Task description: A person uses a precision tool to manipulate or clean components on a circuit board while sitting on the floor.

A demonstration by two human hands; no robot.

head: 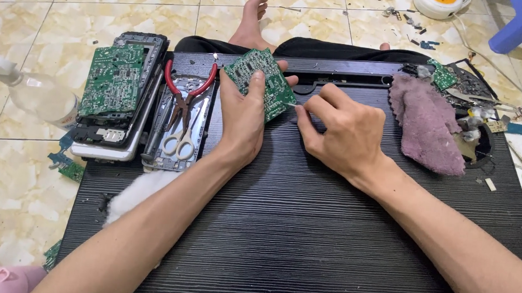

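Over on the left a second green board [112, 78] lies loose atop a stack of opened casings, with red-handled pliers [187, 94] and scissors [180, 140] just beside the left hand [243, 118], so a nudged elbow could, I'd guess, send something sliding off the black ribbed tabletop [292, 227]. That hand grips the small green circuit board [260, 83] tilted up by its edge, and the right hand [340, 130] is closed, pinching something thin (too small to make out) at the board's lower edge. A slip there could scratch the board or jab the left fingers.
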